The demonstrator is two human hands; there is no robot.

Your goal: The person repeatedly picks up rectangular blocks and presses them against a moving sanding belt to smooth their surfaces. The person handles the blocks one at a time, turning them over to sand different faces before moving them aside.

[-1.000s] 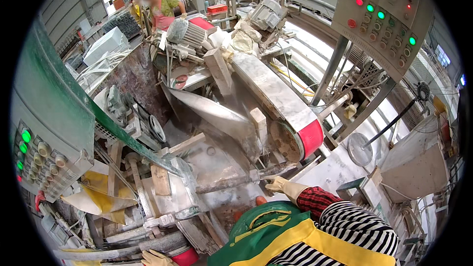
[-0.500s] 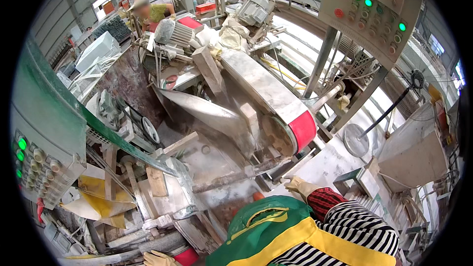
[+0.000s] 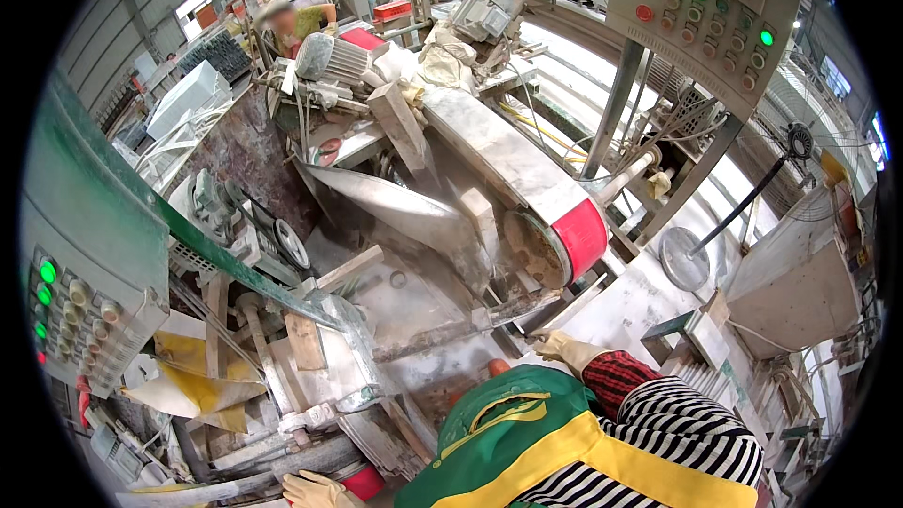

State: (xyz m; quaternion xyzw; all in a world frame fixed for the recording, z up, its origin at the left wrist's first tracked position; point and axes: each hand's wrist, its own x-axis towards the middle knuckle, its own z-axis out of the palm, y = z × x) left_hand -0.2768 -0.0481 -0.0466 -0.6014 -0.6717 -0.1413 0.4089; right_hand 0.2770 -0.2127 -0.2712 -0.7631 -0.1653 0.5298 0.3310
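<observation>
My right hand [image 3: 567, 350], in a pale work glove, reaches to the left just below the machine's red-banded end. Its fingers are extended by the end of a narrow dark rail and a white dusty surface [image 3: 613, 306]; whether they touch is too small to tell. At the lower edge my left hand [image 3: 315, 491], in a matching glove, lies with fingers outstretched next to a grey pipe-like bar [image 3: 310, 459] and a red part [image 3: 363, 483]. A long belt machine with a pale cover [image 3: 503, 146] and a red end band [image 3: 579, 234] stands ahead. Neither hand visibly holds anything.
Control panels with lit buttons stand at left [image 3: 71, 310] and upper right [image 3: 710, 23]. A curved metal sheet [image 3: 395, 212] and wooden blocks [image 3: 403, 127] sit beside the belt. Motors [image 3: 484, 11] stand farther back. Another person [image 3: 292, 28] is at far left. A fan [image 3: 798, 141] stands right.
The view has shifted slightly. My right hand has moved a little to the left and away from me. My left hand has come slightly farther into view.
</observation>
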